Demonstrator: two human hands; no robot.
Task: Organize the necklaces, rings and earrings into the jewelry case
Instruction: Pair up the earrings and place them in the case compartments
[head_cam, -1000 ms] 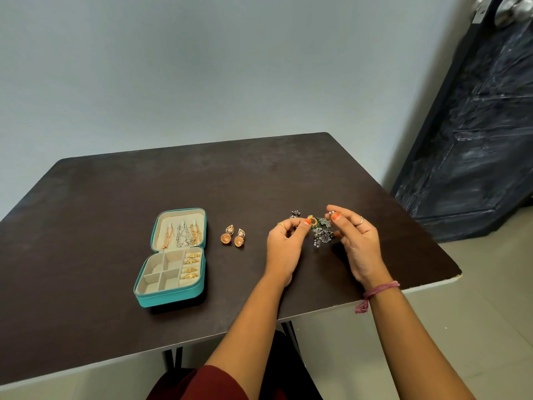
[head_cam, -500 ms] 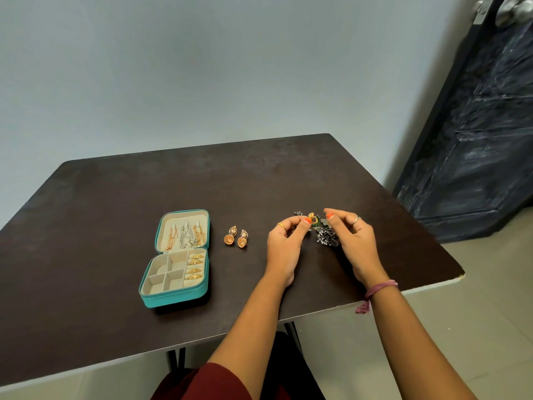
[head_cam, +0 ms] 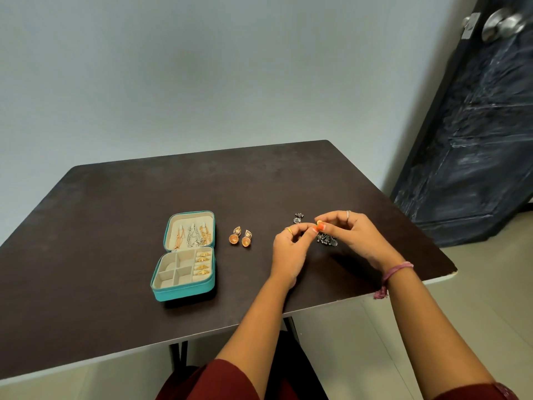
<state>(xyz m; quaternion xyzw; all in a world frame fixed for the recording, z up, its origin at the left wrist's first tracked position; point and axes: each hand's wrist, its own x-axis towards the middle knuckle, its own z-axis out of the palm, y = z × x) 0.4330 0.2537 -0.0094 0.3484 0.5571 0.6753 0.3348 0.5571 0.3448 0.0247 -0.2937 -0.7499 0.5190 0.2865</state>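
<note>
Both hands, the left hand (head_cam: 291,246) and the right hand (head_cam: 353,236), pinch one tiny earring (head_cam: 318,223) together above the dark pile (head_cam: 326,239), so it looks like sorting earrings, and next it must go left into the case (head_cam: 184,290).

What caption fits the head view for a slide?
Both hands pinch a small earring beside the open case.

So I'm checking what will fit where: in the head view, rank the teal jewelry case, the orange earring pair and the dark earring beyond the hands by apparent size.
1. Teal jewelry case, clearly largest.
2. Orange earring pair.
3. Dark earring, smallest; it lies slightly farther from the camera, so its true size is less certain.
</note>
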